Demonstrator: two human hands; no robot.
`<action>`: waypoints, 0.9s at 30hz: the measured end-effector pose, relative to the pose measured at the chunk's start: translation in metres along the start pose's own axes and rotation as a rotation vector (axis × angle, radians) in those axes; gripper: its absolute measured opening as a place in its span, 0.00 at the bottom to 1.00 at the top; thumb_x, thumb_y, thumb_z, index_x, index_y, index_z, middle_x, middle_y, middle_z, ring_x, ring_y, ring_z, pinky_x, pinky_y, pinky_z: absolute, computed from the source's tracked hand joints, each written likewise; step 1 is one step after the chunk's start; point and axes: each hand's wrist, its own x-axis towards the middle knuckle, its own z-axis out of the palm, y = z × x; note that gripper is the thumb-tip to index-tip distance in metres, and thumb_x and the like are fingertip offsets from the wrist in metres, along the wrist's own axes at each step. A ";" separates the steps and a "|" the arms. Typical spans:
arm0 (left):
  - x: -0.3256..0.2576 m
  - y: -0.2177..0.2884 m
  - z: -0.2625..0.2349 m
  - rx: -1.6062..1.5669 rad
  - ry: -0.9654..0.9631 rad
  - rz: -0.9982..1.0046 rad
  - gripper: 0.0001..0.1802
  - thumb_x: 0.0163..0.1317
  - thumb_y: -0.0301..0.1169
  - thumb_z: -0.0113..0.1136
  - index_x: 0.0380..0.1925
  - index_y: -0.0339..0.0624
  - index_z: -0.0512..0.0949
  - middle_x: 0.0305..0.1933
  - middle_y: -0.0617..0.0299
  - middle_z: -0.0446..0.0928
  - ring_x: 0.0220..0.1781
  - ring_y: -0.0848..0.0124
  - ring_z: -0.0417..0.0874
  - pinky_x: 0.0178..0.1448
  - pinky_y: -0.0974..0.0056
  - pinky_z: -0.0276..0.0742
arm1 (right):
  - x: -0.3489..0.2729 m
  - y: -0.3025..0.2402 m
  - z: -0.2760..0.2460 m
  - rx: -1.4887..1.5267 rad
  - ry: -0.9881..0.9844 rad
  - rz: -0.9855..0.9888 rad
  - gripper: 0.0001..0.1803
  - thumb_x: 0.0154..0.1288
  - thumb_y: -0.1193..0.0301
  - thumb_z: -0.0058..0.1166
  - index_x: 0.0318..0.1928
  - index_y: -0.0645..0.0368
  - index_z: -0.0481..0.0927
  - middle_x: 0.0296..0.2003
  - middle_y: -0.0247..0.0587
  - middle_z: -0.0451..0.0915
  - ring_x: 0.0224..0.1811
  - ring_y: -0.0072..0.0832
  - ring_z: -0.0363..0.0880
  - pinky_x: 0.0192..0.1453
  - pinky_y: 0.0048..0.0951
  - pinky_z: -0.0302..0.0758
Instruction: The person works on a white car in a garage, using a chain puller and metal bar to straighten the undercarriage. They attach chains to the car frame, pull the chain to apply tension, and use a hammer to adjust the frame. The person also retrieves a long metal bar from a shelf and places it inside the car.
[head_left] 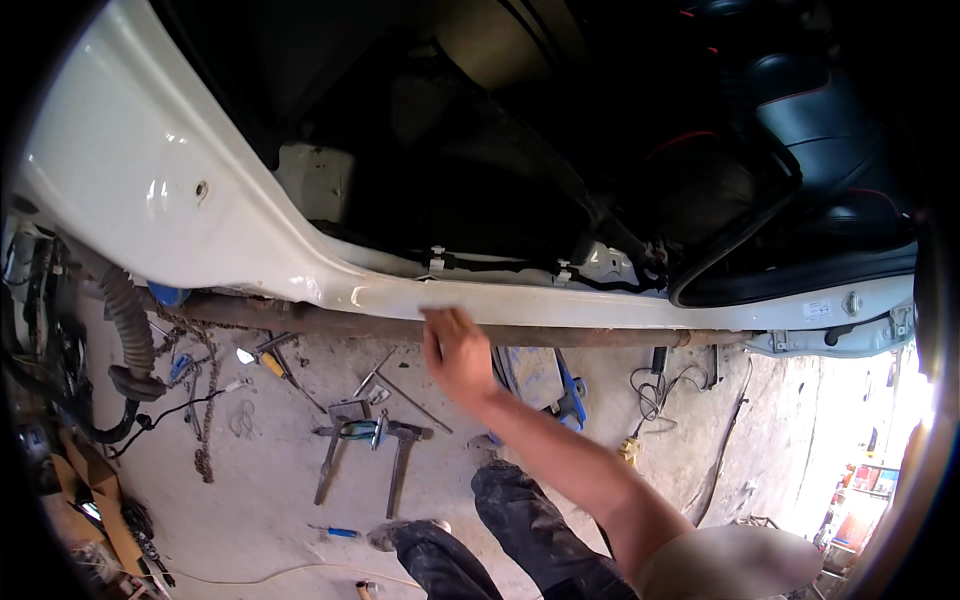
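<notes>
My right hand (pixel 458 352) reaches up from the lower right to the white door sill (pixel 580 310) of a car body. Its fingers are bent and drawn together at the sill's lower outer edge. Whatever they may hold is too small or hidden to make out. Just above the hand, black wiring (pixel 500 265) runs along the inner sill under white clips (pixel 437 262). A rusty brown beam (pixel 380 323) lies beneath the sill, close behind my wrist. My left hand is out of view.
On the concrete floor lie hammers (pixel 397 475), pliers (pixel 358 430), a blue-handled screwdriver (pixel 342 532), a yellow-handled tool (pixel 272 365) and a chain (pixel 206 440). Blue equipment (pixel 572 405) stands beneath the sill. A corrugated hose (pixel 130 320) hangs at left; a dark seat (pixel 815 120) is inside the car.
</notes>
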 end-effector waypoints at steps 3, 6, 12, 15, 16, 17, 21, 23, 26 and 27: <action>0.001 0.000 0.006 0.045 -0.018 -0.022 0.26 0.55 0.42 0.59 0.47 0.33 0.71 0.47 0.39 0.69 0.49 0.46 0.71 0.55 0.51 0.67 | 0.077 0.000 0.000 -0.046 0.055 -0.110 0.15 0.53 0.78 0.49 0.44 0.60 0.76 0.32 0.46 0.75 0.41 0.44 0.74 0.42 0.40 0.73; 0.004 0.007 0.004 0.037 -0.033 -0.045 0.25 0.55 0.41 0.60 0.47 0.34 0.72 0.47 0.40 0.70 0.49 0.46 0.71 0.55 0.51 0.67 | 0.123 0.003 0.028 -0.059 -0.023 -0.164 0.18 0.54 0.76 0.48 0.48 0.58 0.75 0.39 0.49 0.77 0.44 0.43 0.75 0.47 0.41 0.73; 0.004 0.026 -0.003 0.047 -0.107 -0.117 0.25 0.55 0.42 0.61 0.47 0.35 0.72 0.48 0.41 0.70 0.50 0.47 0.71 0.56 0.51 0.67 | 0.137 -0.024 0.050 0.176 -0.497 0.165 0.18 0.60 0.67 0.45 0.51 0.57 0.73 0.42 0.53 0.78 0.47 0.47 0.76 0.52 0.41 0.73; 0.006 0.019 0.000 0.070 -0.120 -0.127 0.27 0.56 0.43 0.60 0.49 0.35 0.70 0.49 0.40 0.69 0.50 0.46 0.70 0.57 0.51 0.67 | 0.128 -0.024 0.046 0.212 -0.453 0.221 0.17 0.59 0.66 0.47 0.48 0.58 0.75 0.38 0.54 0.79 0.42 0.46 0.78 0.47 0.42 0.75; 0.007 0.018 0.002 0.070 -0.121 -0.134 0.27 0.56 0.44 0.60 0.49 0.35 0.70 0.50 0.39 0.69 0.51 0.46 0.70 0.57 0.51 0.66 | 0.127 -0.027 0.043 0.234 -0.456 0.248 0.16 0.59 0.66 0.48 0.47 0.58 0.76 0.37 0.54 0.79 0.41 0.46 0.78 0.46 0.42 0.75; 0.007 0.017 0.003 0.069 -0.123 -0.141 0.28 0.56 0.44 0.60 0.49 0.35 0.70 0.50 0.39 0.68 0.52 0.46 0.70 0.57 0.51 0.66 | 0.125 -0.030 0.040 0.272 -0.440 0.260 0.16 0.59 0.65 0.48 0.46 0.58 0.76 0.37 0.54 0.79 0.41 0.46 0.78 0.46 0.42 0.75; 0.012 0.024 -0.002 0.070 -0.174 -0.158 0.31 0.55 0.46 0.59 0.52 0.34 0.68 0.52 0.38 0.67 0.54 0.44 0.69 0.58 0.51 0.65 | 0.108 -0.024 0.050 0.274 -0.141 0.083 0.15 0.60 0.63 0.49 0.43 0.59 0.78 0.36 0.52 0.78 0.40 0.47 0.76 0.47 0.41 0.73; 0.015 0.038 -0.006 0.082 -0.191 -0.168 0.32 0.55 0.46 0.60 0.52 0.33 0.68 0.52 0.37 0.68 0.53 0.44 0.69 0.58 0.52 0.66 | 0.105 -0.022 0.052 0.208 -0.104 0.002 0.17 0.62 0.62 0.48 0.45 0.61 0.77 0.40 0.51 0.78 0.47 0.44 0.74 0.53 0.38 0.70; 0.022 0.054 -0.013 0.093 -0.196 -0.173 0.32 0.55 0.46 0.60 0.51 0.31 0.68 0.51 0.37 0.69 0.52 0.44 0.70 0.58 0.51 0.66 | 0.114 -0.017 0.047 0.115 -0.267 -0.013 0.18 0.63 0.61 0.47 0.45 0.61 0.78 0.41 0.49 0.78 0.47 0.43 0.74 0.53 0.39 0.70; 0.023 0.056 -0.014 0.094 -0.194 -0.175 0.32 0.55 0.46 0.60 0.51 0.31 0.68 0.50 0.36 0.70 0.51 0.44 0.71 0.57 0.51 0.66 | 0.123 -0.011 0.041 0.034 -0.379 -0.022 0.17 0.64 0.60 0.45 0.44 0.58 0.79 0.42 0.46 0.79 0.48 0.41 0.75 0.55 0.40 0.70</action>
